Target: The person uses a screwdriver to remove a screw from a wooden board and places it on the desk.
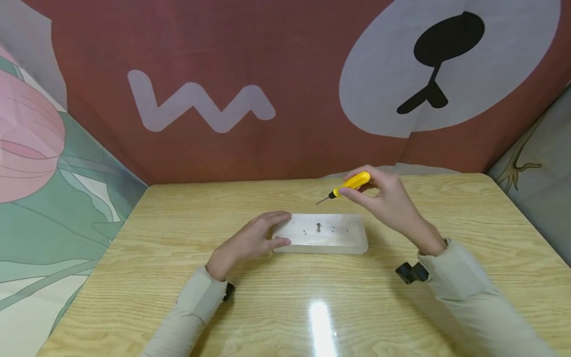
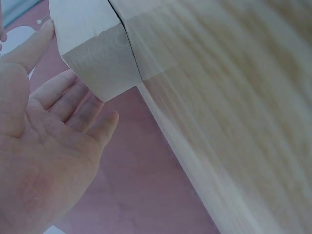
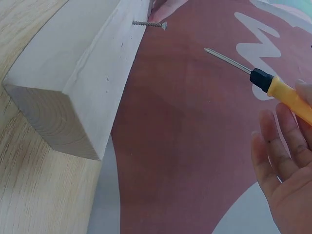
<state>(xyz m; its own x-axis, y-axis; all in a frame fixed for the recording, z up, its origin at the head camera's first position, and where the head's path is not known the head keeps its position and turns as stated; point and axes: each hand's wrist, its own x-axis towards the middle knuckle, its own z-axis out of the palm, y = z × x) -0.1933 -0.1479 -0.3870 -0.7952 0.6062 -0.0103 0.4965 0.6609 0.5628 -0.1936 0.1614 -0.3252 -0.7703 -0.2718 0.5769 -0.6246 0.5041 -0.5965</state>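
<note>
A pale wooden block (image 1: 327, 238) lies on the table, with a screw (image 3: 150, 24) standing upright, partly sunk in its top face. Several small dark holes dot that face around the screw. My left hand (image 1: 254, 235) grips the block's left end, thumb at the front and fingers at the back. In the left wrist view, the thumb (image 2: 34, 48) lies against the block (image 2: 100, 63). Above the block's back right side, my right hand (image 1: 388, 201) holds a yellow screwdriver (image 1: 354, 181) by its handle. Its metal tip points down and left, apart from the screw (image 1: 318, 227).
The wood-grain table (image 1: 178, 258) spreads around the block. Behind it hangs a brown cloth (image 1: 267, 153) with a printed cartoon face. A small black device (image 1: 411, 272) sits at the right wrist.
</note>
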